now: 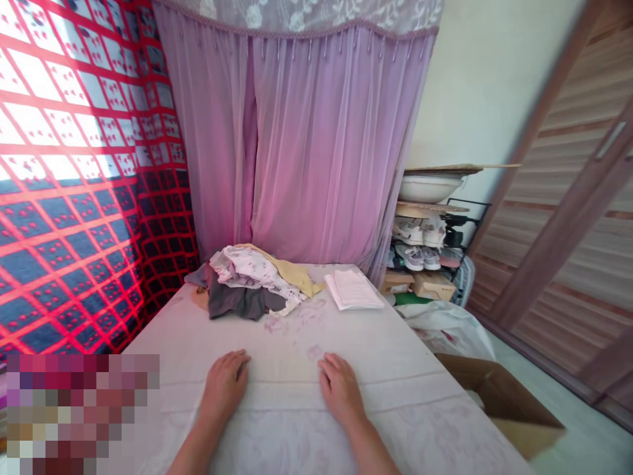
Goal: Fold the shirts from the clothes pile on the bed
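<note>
My left hand (228,382) rests palm down on a flat surface with a pale floral cover (281,409); its fingers are loosely bent and hold nothing. Level with it to the right, my right hand (341,389) lies on the same cover, fingers apart and nothing in them. Beyond my left hand is a rumpled heap of clothes: a white printed garment (244,265), a dark grey one (235,301) and a yellow one (294,275). A folded white cloth (353,290) lies flat beyond my right hand. Neither hand touches the clothes or the cloth.
Purple curtains (316,152) hang behind the far edge, and a red checked curtain (64,198) on the left. Right of the surface stand a shoe rack (459,221) with a white basin (428,188), an open cardboard box (519,402) and a wooden wardrobe (558,218).
</note>
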Demonstrator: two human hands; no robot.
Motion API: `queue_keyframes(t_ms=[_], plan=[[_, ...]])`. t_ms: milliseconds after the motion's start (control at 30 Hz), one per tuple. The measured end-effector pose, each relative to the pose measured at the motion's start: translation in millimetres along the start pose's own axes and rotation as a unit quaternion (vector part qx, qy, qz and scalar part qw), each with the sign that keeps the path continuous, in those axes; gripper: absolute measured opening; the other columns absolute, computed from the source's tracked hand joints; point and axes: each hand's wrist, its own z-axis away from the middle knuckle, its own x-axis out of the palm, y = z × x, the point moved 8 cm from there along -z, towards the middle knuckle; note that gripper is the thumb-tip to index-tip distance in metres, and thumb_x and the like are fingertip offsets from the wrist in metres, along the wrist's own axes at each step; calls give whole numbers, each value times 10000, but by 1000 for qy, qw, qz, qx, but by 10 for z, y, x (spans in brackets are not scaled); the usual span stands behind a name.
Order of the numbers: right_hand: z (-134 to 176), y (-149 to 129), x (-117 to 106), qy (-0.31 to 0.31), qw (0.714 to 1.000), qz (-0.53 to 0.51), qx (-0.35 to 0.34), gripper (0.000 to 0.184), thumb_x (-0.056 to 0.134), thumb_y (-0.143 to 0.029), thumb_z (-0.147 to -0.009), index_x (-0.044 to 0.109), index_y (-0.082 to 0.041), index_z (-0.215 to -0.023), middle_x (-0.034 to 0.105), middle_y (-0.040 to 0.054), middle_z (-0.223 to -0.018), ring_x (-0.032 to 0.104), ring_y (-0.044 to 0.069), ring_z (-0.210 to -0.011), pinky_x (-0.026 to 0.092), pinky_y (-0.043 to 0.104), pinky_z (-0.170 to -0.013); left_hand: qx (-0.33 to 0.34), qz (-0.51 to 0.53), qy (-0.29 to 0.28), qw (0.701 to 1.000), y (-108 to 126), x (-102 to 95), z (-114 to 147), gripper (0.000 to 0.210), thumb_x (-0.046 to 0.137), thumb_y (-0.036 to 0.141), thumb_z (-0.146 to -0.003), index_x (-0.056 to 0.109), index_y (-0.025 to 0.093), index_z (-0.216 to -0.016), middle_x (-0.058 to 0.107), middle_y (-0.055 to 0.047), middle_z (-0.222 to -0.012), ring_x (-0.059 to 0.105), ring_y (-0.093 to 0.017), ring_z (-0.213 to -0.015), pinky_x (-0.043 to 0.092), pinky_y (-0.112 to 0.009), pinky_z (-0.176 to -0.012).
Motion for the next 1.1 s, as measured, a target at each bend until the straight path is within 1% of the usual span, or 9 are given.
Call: queue_keyframes(t_ms=[167, 333, 400, 467, 567, 667, 867, 1000, 1100], plan=[[63, 29, -26, 28, 999, -21, -9, 308, 448, -181, -835, 713, -225, -987, 670, 68, -1142, 567, 214, -1111, 375, 358, -1013, -23, -17, -22, 999, 84, -54, 23, 280, 464, 208, -838, 673, 215, -1025, 660, -56, -1191, 556, -219, -1153, 379, -390, -1022], [15, 56, -72, 36, 998, -55, 2, 307, 431, -174, -831, 730, -207, -892, 704, 66, -1051, 610, 195, -1025, 409, 319, -967, -31, -42, -53, 997, 191, -118, 26, 287, 430, 185, -852, 636, 198, -1052, 644, -63, -1209, 543, -200, -1157, 360, -359, -1020], [-8, 65, -103, 44, 997, -67, 8, 316, 420, -169, -830, 733, -193, -872, 713, 70, -1011, 623, 188, -987, 420, 304, -947, -34, -57, -75, 995, 227, -127, 35, 304, 407, 183, -857, 618, 192, -1076, 632, -73, -1223, 530, -199, -1177, 352, -360, -1026], [-22, 73, -128, 49, 996, -75, 11, 322, 414, -170, -831, 734, -185, -871, 719, 73, -981, 631, 182, -954, 429, 292, -930, -39, -69, -109, 991, 249, -117, 62, 341, 392, 207, -866, 589, 186, -1144, 585, -87, -1295, 481, -212, -1240, 326, -385, -1053], [-29, 86, -140, 47, 995, -82, 12, 331, 407, -177, -831, 734, -179, -881, 723, 75, -950, 639, 178, -907, 445, 279, -898, -47, -80, -169, 981, 278, -86, 142, 441, 381, 285, -883, 503, 190, -1296, 445, -87, -1440, 359, -246, -1346, 263, -443, -1100], [-35, 102, -140, 41, 996, -81, 17, 337, 401, -192, -834, 734, -173, -883, 725, 78, -934, 645, 183, -887, 455, 279, -877, -53, -99, -206, 972, 332, -86, 250, 531, 364, 369, -896, 406, 194, -1395, 340, -80, -1504, 276, -273, -1389, 219, -488, -1118], [-45, 128, -134, 16, 997, -70, 24, 348, 398, -213, -818, 739, -184, -885, 726, 83, -950, 648, 182, -889, 458, 273, -872, -57, -107, -218, 968, 468, -145, 531, 611, 373, 463, -888, 345, 197, -1437, 285, -92, -1525, 240, -285, -1403, 202, -513, -1122], [-33, 153, -125, 4, 997, -70, 30, 366, 388, -249, -818, 739, -182, -897, 724, 89, -964, 645, 190, -907, 452, 279, -884, -56, -98, -201, 973, 510, -197, 697, 625, 326, 501, -904, 320, 200, -1451, 262, -71, -1534, 202, -270, -1417, 149, -500, -1142], [-21, 163, -114, -2, 997, -68, 34, 391, 370, -280, -822, 737, -175, -906, 719, 96, -978, 640, 195, -915, 447, 282, -886, -63, -92, -191, 975, 506, -213, 750, 621, 312, 512, -907, 327, 210, -1449, 263, -64, -1534, 199, -265, -1418, 133, -498, -1146]])
